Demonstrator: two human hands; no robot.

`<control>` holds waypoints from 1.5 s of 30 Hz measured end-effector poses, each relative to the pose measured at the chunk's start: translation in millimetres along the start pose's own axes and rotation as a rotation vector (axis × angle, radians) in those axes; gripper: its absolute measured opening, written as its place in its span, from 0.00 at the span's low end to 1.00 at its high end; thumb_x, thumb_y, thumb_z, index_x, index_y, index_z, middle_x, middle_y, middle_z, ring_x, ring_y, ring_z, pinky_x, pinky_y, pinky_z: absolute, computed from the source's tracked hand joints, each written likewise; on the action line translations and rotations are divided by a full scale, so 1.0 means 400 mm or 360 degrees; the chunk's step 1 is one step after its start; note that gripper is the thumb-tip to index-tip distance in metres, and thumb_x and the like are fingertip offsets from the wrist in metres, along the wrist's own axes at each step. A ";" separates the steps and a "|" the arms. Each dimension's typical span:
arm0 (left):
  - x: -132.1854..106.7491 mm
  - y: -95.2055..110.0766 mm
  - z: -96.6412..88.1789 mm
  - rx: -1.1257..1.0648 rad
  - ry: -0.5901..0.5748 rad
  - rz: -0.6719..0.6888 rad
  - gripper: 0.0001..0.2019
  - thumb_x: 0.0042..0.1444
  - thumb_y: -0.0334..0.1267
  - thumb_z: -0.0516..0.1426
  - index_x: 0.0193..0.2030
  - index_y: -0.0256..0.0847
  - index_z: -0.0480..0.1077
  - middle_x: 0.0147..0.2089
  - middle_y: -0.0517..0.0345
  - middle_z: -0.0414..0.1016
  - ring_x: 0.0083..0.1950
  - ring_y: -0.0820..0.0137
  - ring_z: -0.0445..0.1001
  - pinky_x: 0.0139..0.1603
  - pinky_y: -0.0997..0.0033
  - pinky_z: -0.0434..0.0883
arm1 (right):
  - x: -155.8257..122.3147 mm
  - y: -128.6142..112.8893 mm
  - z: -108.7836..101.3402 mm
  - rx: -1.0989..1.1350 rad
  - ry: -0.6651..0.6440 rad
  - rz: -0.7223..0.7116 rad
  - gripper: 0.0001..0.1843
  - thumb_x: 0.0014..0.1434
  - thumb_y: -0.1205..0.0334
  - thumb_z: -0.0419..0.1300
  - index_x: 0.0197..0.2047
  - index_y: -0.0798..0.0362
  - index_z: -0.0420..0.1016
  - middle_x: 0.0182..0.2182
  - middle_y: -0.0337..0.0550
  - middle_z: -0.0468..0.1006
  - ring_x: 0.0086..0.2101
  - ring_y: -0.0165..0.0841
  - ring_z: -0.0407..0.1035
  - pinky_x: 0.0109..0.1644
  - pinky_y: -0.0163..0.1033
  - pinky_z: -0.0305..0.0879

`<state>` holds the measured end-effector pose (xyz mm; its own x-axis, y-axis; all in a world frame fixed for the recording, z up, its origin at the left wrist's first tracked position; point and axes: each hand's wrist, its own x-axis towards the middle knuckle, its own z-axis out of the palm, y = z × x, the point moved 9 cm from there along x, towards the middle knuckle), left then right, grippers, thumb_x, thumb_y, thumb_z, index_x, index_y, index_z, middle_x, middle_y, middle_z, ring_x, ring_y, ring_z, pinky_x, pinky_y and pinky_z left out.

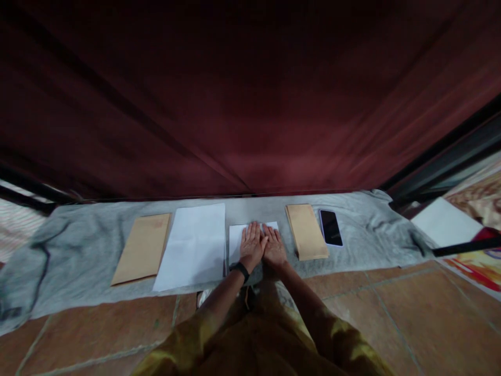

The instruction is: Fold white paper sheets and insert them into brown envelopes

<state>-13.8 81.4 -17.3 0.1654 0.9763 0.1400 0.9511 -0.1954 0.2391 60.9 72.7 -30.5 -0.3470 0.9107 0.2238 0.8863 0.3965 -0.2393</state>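
My left hand point(252, 246) lies flat on a small white sheet of paper point(235, 241), fingers stretched out and a dark band around the wrist. Right beside it, my right hand point(274, 248) presses flat on the same paper, its thumb side against the left hand. The hands cover much of the sheet, so I cannot tell whether it is folded. Just left of it is a stack of larger white paper point(193, 245). To the right lies a pile of narrow brown envelopes point(307, 231).
Larger brown envelopes point(144, 245) lie at the left on the grey cloth point(86, 250). A phone point(331, 228) with a dark screen rests at the right. Behind the cloth hangs a dark red curtain point(250, 130). Tiled floor point(376, 308) shows in front.
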 end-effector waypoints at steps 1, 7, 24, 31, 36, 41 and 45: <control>0.002 -0.010 0.002 0.0003 -0.0002 -0.0017 0.31 0.70 0.46 0.42 0.73 0.28 0.53 0.75 0.41 0.55 0.78 0.59 0.48 0.76 0.49 0.49 | 0.001 0.000 0.000 0.0004 0.0003 0.0004 0.30 0.69 0.66 0.47 0.73 0.53 0.57 0.71 0.52 0.57 0.69 0.45 0.52 0.72 0.55 0.47; -0.032 -0.065 0.002 0.0060 0.0049 -0.0028 0.30 0.70 0.46 0.43 0.73 0.29 0.53 0.76 0.43 0.53 0.78 0.59 0.46 0.76 0.51 0.49 | 0.002 -0.001 -0.010 0.0017 0.0036 0.0017 0.28 0.71 0.61 0.48 0.72 0.51 0.60 0.71 0.51 0.57 0.70 0.44 0.50 0.72 0.55 0.45; -0.120 -0.101 -0.039 0.0057 0.0142 -0.0298 0.29 0.68 0.37 0.43 0.73 0.27 0.52 0.76 0.39 0.52 0.78 0.59 0.48 0.75 0.51 0.53 | 0.000 -0.004 -0.025 0.0053 0.0083 0.0008 0.26 0.73 0.56 0.47 0.71 0.51 0.61 0.71 0.51 0.59 0.69 0.45 0.52 0.71 0.55 0.47; -0.184 0.022 -0.060 0.0047 -0.0034 0.0032 0.30 0.67 0.36 0.46 0.74 0.31 0.52 0.76 0.42 0.53 0.77 0.58 0.49 0.76 0.49 0.52 | 0.000 -0.004 -0.023 0.0071 0.0030 0.0006 0.27 0.72 0.58 0.48 0.72 0.50 0.60 0.71 0.50 0.58 0.69 0.44 0.51 0.71 0.56 0.46; -0.190 -0.069 -0.198 0.0152 0.0253 -0.0229 0.31 0.67 0.40 0.48 0.75 0.35 0.49 0.78 0.42 0.44 0.79 0.52 0.40 0.76 0.41 0.43 | -0.001 -0.003 -0.023 0.0059 0.0076 0.0003 0.27 0.72 0.56 0.48 0.72 0.49 0.59 0.71 0.50 0.58 0.69 0.44 0.52 0.71 0.56 0.47; -0.258 -0.294 -0.248 0.0265 0.0423 -0.0745 0.33 0.68 0.49 0.48 0.73 0.28 0.53 0.75 0.27 0.50 0.77 0.42 0.45 0.70 0.28 0.50 | -0.001 -0.003 -0.021 0.0042 0.0105 0.0011 0.26 0.73 0.57 0.48 0.71 0.50 0.61 0.71 0.49 0.59 0.69 0.44 0.53 0.71 0.56 0.48; -0.324 -0.328 -0.196 0.0337 0.0297 -0.0823 0.32 0.69 0.49 0.46 0.69 0.23 0.60 0.70 0.22 0.59 0.73 0.41 0.57 0.67 0.35 0.60 | -0.002 -0.002 -0.021 0.0047 0.0105 0.0010 0.26 0.73 0.57 0.48 0.71 0.49 0.60 0.71 0.49 0.59 0.69 0.43 0.52 0.71 0.55 0.47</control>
<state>-180.4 -26.8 8.4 -0.3641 0.9031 0.2277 0.9307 0.3431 0.1271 62.9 70.7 -22.6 -0.3199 0.9039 0.2839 0.8786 0.3952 -0.2682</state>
